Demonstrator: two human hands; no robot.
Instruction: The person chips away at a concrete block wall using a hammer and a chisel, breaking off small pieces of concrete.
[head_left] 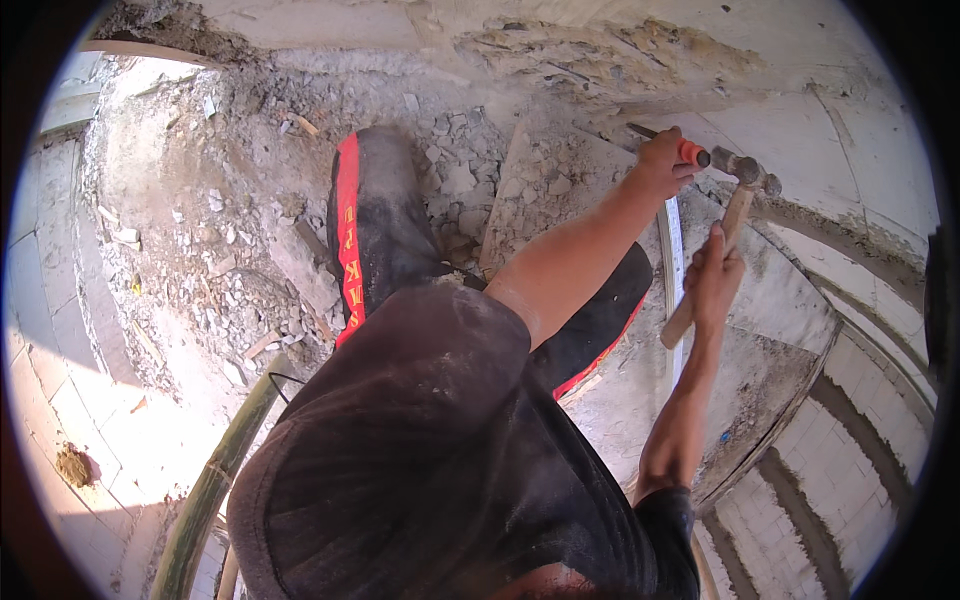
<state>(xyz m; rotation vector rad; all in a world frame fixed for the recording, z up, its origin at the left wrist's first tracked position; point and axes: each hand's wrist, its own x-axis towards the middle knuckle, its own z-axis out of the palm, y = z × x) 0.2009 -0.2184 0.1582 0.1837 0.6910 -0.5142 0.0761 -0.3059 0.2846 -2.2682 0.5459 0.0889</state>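
My left hand [660,165] is closed round a chisel [692,153] with a red handle that ends in black. Its dark metal blade pokes out on the far side of my fist, toward the wall at upper right. My right hand [715,275] grips the wooden handle of a hammer [738,212]. The hammer's metal head is close by the butt of the chisel; I cannot tell whether they touch. Beyond the blade, the pale wall [800,140] has a rough, broken strip [610,62] along its base.
Broken rubble [460,180] and dust cover the ground round my knees. Flat slabs [770,270] lie under my right arm, with a long pale metal strip [672,240] across them. A bamboo pole [215,480] leans at lower left. Grooved block masonry [800,500] fills the lower right.
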